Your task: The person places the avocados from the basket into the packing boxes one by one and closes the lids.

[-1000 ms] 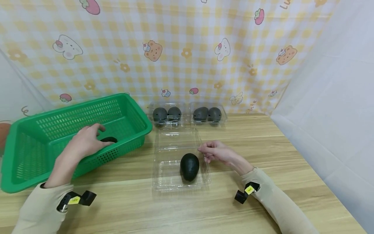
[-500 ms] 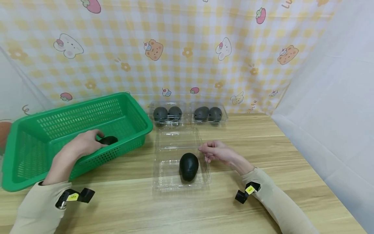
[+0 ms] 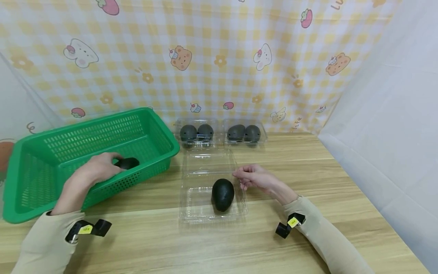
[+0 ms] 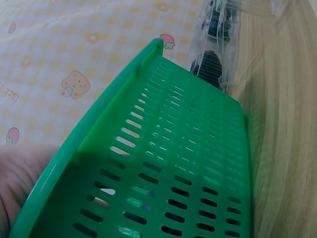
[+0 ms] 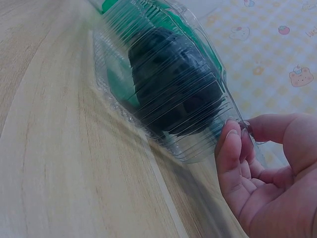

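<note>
In the head view my left hand reaches over the near rim of the green basket, its fingers curled round a dark avocado inside. The basket wall hides most of that grip from the left wrist view, where only part of the hand shows. My right hand pinches the right edge of an open clear plastic clamshell box between thumb and fingers. A second avocado lies in the right half of this box. Seen from the right wrist, the thumb and fingertips grip the box's rim.
Behind the open box stand two shut clear boxes, a left one and a right one, each with two avocados. A checked curtain hangs along the back of the wooden table. A white sheet borders the right side.
My left hand has sunk a little lower into the basket and its fingers have closed in on the avocado there. The right hand keeps its place on the box edge.
</note>
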